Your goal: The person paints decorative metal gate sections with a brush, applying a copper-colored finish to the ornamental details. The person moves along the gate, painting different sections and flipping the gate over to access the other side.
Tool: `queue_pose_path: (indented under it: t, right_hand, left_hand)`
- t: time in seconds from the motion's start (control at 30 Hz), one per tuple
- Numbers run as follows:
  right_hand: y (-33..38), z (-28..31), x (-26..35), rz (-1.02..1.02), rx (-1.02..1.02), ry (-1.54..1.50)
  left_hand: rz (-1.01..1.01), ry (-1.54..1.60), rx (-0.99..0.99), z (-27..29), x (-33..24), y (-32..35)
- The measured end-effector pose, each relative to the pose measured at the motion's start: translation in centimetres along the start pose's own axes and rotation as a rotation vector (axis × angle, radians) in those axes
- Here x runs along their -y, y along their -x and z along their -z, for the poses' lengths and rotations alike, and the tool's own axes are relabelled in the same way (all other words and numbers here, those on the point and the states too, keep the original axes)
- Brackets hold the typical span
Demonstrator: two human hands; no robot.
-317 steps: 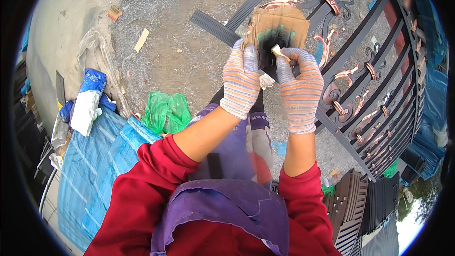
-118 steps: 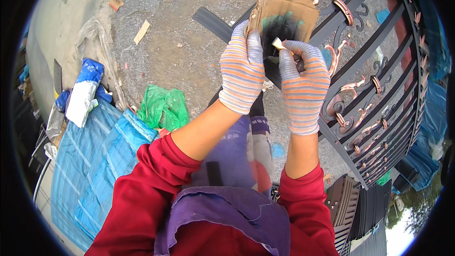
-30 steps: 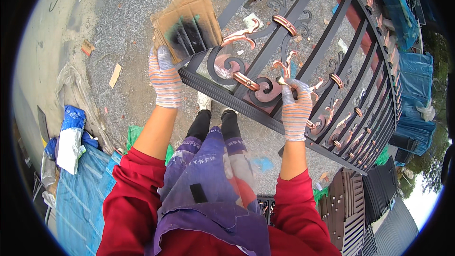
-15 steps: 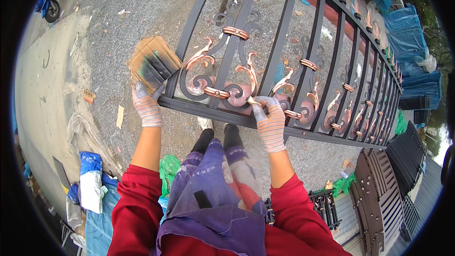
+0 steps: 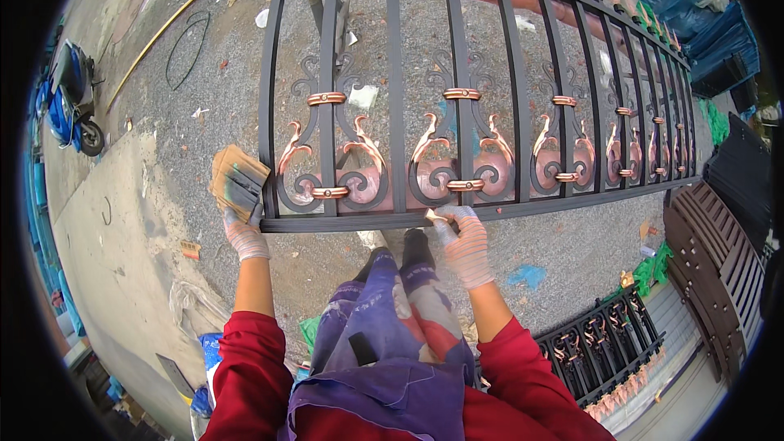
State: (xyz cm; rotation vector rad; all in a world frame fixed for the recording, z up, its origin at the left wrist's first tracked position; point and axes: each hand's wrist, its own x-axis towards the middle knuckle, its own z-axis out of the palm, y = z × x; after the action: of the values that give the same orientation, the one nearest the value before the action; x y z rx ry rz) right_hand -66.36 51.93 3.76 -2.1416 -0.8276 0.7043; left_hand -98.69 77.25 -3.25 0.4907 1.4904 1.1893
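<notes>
A black metal railing panel (image 5: 392, 221) with copper-coloured scrolls and bands stretches across the view in front of me. My left hand (image 5: 247, 233), in a thin striped glove, grips a folded piece of brown cardboard (image 5: 229, 165) smeared with black and a little green. The cardboard is beside the panel's left end post. Between the thumb and fingers of my gloved right hand (image 5: 465, 247) is a small pale wad (image 5: 433, 215), perhaps sponge or cloth. That wad is at the bottom rail, between the first two copper scroll pairs (image 5: 330, 193).
A second, smaller railing panel (image 5: 600, 341) lies at lower right, near brown slatted panels (image 5: 709, 257). Blue plastic sheeting (image 5: 704, 33) covers things at upper right. A blue scooter (image 5: 72, 102), a long yellow pole (image 5: 163, 37) and a dark cable loop (image 5: 186, 53) are at left.
My view has swung so the panel appears more level, with its upper left corner showing. My right hand has come off a copper scroll down to the bottom rail, still pinching the pale wad.
</notes>
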Motion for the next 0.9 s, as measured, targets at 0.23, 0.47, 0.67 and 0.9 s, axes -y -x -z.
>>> queue_pose_path:
  t: [0.23, 0.47, 0.67, 0.9]
  right_hand:
    - [1.4, 3.7, -4.4, -0.019, -0.073, 0.042]
    - [1.4, 5.4, -8.6, -0.005, -0.159, 0.162]
    - [-0.7, 9.2, -8.3, -0.097, -0.211, 0.05]
    - [-0.8, 9.4, -15.4, -0.187, -0.323, -0.367]
  left_hand:
    - [0.129, 0.104, -0.026, -3.9, 0.2, 2.9]
    - [0.248, 0.057, 0.292, -14.3, 2.4, 8.9]
    - [0.253, 0.061, 0.46, -24.6, 6.2, 10.7]
    - [0.27, 0.017, 0.542, -30.7, 8.9, 10.5]
